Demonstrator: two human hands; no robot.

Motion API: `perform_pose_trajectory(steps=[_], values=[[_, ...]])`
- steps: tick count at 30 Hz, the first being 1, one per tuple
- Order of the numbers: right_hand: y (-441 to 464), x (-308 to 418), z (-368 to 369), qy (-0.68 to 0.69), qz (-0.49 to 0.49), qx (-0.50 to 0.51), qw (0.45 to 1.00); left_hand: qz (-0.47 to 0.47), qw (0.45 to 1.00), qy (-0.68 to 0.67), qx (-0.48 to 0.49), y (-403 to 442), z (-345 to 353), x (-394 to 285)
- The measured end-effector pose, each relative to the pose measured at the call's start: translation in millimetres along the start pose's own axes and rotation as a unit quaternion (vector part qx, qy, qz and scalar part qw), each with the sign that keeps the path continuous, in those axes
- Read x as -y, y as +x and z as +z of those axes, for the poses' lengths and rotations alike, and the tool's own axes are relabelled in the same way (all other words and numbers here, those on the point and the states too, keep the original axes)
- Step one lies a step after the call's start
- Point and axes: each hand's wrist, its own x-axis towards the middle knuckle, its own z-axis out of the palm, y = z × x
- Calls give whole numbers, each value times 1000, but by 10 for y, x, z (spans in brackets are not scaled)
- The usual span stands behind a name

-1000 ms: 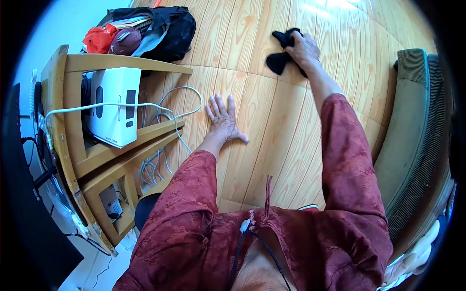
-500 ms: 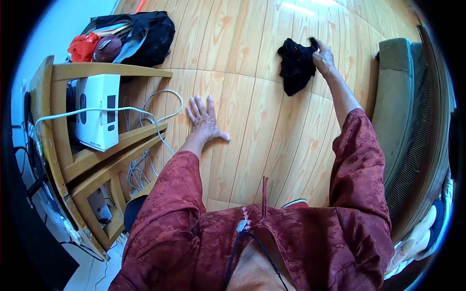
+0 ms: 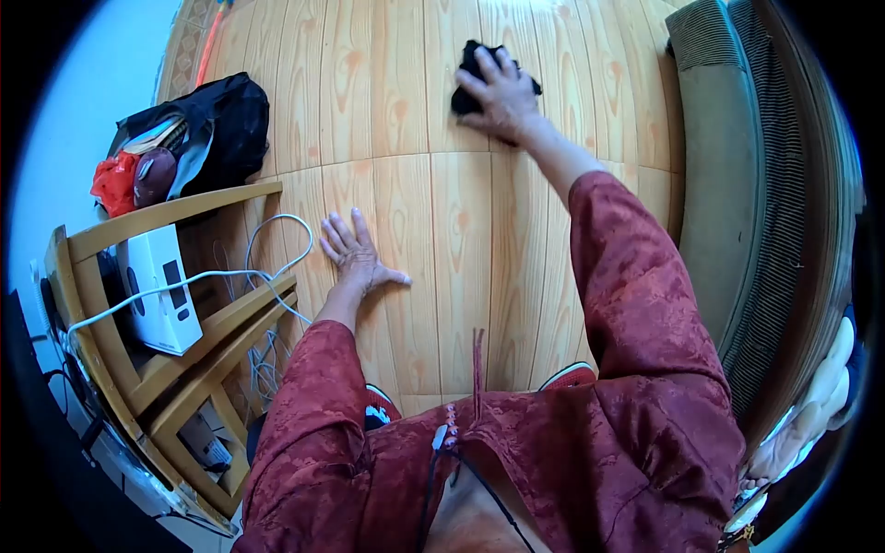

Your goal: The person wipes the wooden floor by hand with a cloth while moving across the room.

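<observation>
A bunched black cloth (image 3: 468, 97) lies on the wood-patterned floor (image 3: 383, 189) at the upper middle of the head view. My right hand (image 3: 505, 97) grips it from above, fingers spread over it and pressing it to the floor; much of the cloth is hidden under the palm. My left hand (image 3: 355, 258) is open and flat on the floor, fingers spread and thumb out to the right. It holds nothing, and a loop of white cable (image 3: 300, 221) runs just to its left.
On the left stands a wooden frame (image 3: 184, 205) with a white box (image 3: 166, 290) in it. A black bag (image 3: 235, 124) with a red plastic bag (image 3: 114, 184) sits beyond it. A green-grey padded seat (image 3: 724, 138) borders the right side. Red shoes (image 3: 570, 375) show below me.
The black cloth, previously pinched at its edge and hanging loosely, is now pressed under my right palm farther left and forward. My left hand stays planted. The camera view has shifted.
</observation>
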Motion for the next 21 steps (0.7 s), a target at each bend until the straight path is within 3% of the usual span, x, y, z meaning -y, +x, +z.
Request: perform_pose_trajectory(steps=[3, 4, 5, 9, 13, 15, 17, 21], values=[[203, -284, 110, 69, 117, -60, 989, 0, 1000, -4, 8, -40, 8, 13], [262, -328, 44, 112, 205, -11, 972, 1, 1000, -10, 7, -41, 5, 10], [276, -420, 75, 159, 237, -60, 957, -2, 1000, -11, 10, -37, 2, 3], [79, -1099, -51, 380, 301, -109, 868, -7, 1000, -13, 23, -34, -20, 4], [-740, -1647, -388, 401, 381, -137, 822, 1, 1000, -22, 18, -41, -16, 15], [-1309, -1819, -283, 277, 408, -97, 864, 7, 1000, -22, 14, -56, -43, 16], [-1823, -1489, -69, 10, 381, -91, 920, 6, 1000, -21, 16, -72, -57, 7], [-1530, -1170, 98, -38, 429, -122, 894, 5, 1000, -20, 19, -82, -43, -6]])
